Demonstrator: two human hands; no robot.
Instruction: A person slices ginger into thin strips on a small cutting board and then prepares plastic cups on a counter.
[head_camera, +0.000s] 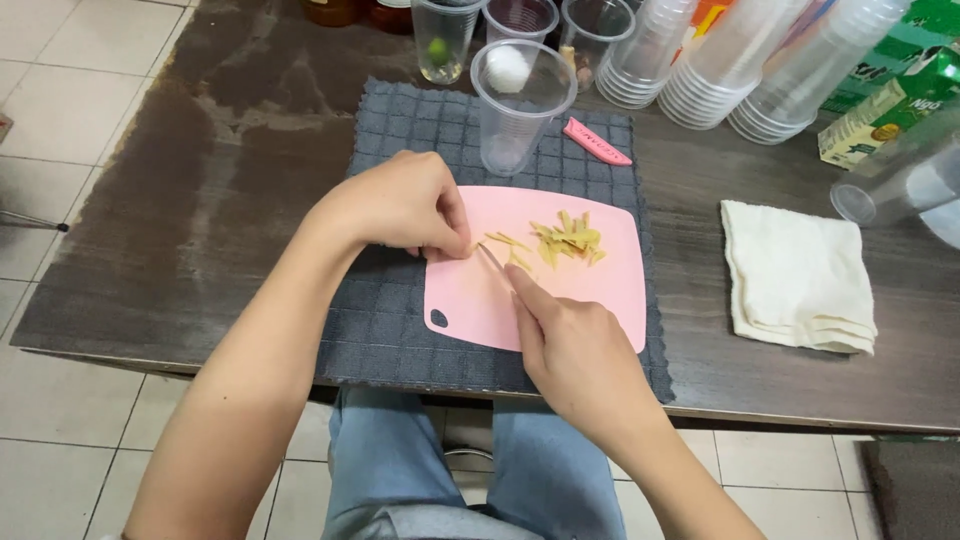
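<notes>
knife (493, 262) mostly hidden under right hand (572, 345); only a thin bit of blade shows. piece pinned by left hand (400, 205) covered by its fingers (452, 215), kind unclear. stacked clear cups (720, 60), green cartons (890, 100) and brown jars (335, 10) cut off by top edge. lying cup (900, 180) cut off at right edge. contents of far cups too small to tell.

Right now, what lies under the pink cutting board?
A dark grey waffle cloth shows around the pink cutting board, spread on the wooden table. Whatever lies under the board's middle is covered.
</notes>
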